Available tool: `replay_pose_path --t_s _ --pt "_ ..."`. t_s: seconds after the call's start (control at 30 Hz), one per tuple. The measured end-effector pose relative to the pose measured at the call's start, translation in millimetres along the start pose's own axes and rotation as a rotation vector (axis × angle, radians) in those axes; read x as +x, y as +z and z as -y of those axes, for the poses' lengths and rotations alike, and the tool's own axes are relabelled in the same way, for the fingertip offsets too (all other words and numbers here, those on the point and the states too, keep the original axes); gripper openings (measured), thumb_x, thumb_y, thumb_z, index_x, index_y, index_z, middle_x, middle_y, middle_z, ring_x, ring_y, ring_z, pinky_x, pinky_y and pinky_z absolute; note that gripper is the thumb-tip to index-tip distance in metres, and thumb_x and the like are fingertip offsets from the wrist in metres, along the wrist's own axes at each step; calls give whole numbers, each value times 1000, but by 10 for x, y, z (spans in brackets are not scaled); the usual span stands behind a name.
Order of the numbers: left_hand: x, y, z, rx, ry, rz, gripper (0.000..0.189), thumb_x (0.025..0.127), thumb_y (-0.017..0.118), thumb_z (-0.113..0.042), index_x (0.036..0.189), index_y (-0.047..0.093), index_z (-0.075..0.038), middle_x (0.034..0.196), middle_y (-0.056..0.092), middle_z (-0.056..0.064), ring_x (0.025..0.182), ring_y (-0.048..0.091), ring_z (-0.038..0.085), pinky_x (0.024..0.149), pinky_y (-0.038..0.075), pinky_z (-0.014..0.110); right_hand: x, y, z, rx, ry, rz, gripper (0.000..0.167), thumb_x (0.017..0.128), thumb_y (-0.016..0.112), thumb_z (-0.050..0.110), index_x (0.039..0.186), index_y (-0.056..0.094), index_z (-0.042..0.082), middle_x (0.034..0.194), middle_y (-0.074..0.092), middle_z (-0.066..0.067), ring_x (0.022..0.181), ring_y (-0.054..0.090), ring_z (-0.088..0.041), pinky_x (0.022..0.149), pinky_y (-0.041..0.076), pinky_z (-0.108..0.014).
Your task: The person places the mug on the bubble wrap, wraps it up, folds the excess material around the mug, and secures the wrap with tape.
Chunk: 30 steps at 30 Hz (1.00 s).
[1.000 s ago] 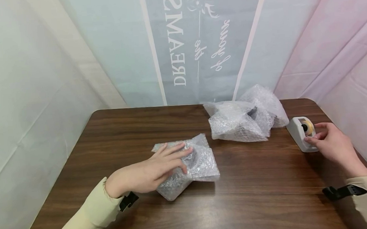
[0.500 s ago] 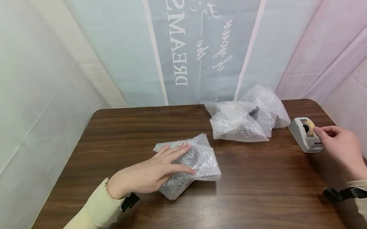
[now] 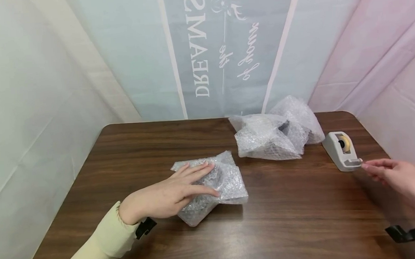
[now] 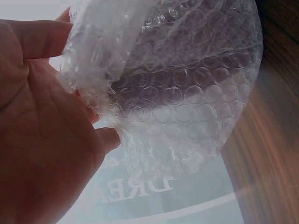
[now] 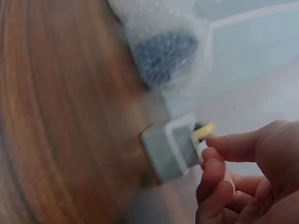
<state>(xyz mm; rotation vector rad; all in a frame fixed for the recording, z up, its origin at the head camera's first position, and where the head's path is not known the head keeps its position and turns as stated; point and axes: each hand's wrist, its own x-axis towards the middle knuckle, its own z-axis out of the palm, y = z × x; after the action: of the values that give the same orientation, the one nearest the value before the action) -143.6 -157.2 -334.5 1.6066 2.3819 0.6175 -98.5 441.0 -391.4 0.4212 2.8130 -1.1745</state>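
Observation:
A bubble-wrapped package [image 3: 230, 185] lies left of the table's middle. My left hand [image 3: 170, 196] rests on top of it with fingers spread and fairly straight. Close up in the left wrist view, the bubble wrap [image 4: 187, 93] shows round bubbles and a folded flap near the thumb. At the right stands a pale tape dispenser [image 3: 332, 153] with a yellowish tape roll [image 3: 346, 144]. Just beyond its cutter end, my right hand [image 3: 403, 179] pinches the end of the tape between thumb and index finger; the clear strip itself hardly shows.
Two more bubble-wrapped bundles, a flat one [image 3: 265, 141] and a taller one [image 3: 297, 116], sit at the table's back edge, left of the dispenser. The brown wooden table [image 3: 140, 141] meets hanging cloth [image 3: 146, 62] at the back and sides.
My right hand has gone from the tape roll past the dispenser's cutter end, out to the right and slightly nearer me. The left thumb has straightened on the package.

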Motion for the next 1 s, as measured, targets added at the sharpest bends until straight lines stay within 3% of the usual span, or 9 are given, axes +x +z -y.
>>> replay_pose_path --t_s 0.07,0.13,0.33,0.4,0.53,0.7,0.83,1.0 --pt "0 3 4 -1 0 1 58 98 49 3 142 54 -33 166 14 8 151 11 24 119 8 56 39 38 -96 46 42 47 20 100 61 32 83 71 31 74 63 18 65 54 -4 55 43 -27" --pt "1 8 9 -2 2 2 57 98 49 3 143 53 -33 166 14 8 151 11 24 119 8 56 73 85 -153 78 80 79 24 100 61 33 79 73 30 72 63 16 65 55 -4 55 43 -28" --pt "-10 7 10 10 9 -6 58 98 49 3 142 54 -33 166 14 8 151 12 25 118 9 57 107 207 -157 -45 74 112 33 100 61 32 84 72 5 72 62 5 64 52 -9 55 43 -29" --pt "-8 2 10 11 12 -7 58 97 49 3 142 54 -33 166 14 8 151 12 25 118 10 57 87 222 -133 -55 58 121 33 100 61 32 87 71 3 73 63 4 65 53 -8 56 43 -29" --pt "0 -6 14 9 13 -6 57 98 49 3 142 54 -32 166 14 8 151 12 25 118 10 57 41 250 -30 93 39 185 23 100 61 30 93 72 11 78 67 6 68 58 -8 57 46 -29" --pt "9 -2 17 2 13 -2 57 98 49 3 143 54 -33 165 15 8 151 12 25 118 9 57 -45 373 297 260 -81 299 16 103 57 17 106 67 5 84 70 -1 67 60 -14 53 45 -32" --pt "7 0 10 0 12 -6 57 98 49 3 142 54 -33 165 15 8 151 12 25 118 9 57 -150 508 713 264 -221 335 16 101 59 12 107 64 -2 80 67 -9 59 59 -17 49 45 -35" --pt "-1 6 6 -13 -1 -6 56 99 48 1 142 54 -34 166 14 7 151 11 24 119 8 56 -243 642 1216 239 -367 319 9 98 64 10 103 68 3 77 66 -11 53 56 -17 46 46 -34"
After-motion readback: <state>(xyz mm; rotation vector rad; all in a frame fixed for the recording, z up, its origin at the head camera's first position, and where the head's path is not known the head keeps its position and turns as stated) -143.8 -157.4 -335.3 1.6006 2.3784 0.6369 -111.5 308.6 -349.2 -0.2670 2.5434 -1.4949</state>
